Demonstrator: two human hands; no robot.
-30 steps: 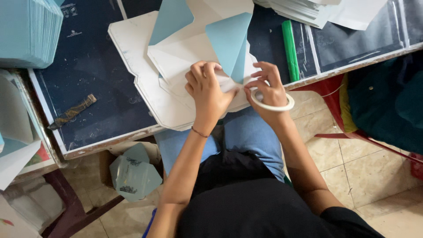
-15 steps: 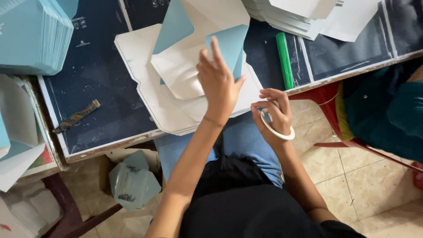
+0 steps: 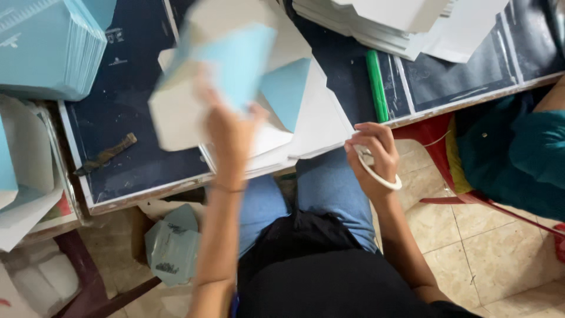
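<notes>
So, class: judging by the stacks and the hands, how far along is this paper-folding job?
Done: a tall stack of blue folded pieces sits at the table's far left. In hand: the left hand lifts a blurred white-and-blue folded sheet, while the right hand holds a white tape ring. Left: flat white sheets under it and another white pile beyond.

The folded card sheet (image 3: 200, 88) is showing matt white board with a smooth pale-blue paper face. The flat sheets (image 3: 318, 126) beneath are looking like the same matt card. The tape ring (image 3: 379, 174) is appearing white and slightly glossy. The tabletop (image 3: 138, 147) is wearing a dark, faintly shiny covering; the green stick (image 3: 376, 85) is looking like smooth plastic.
</notes>
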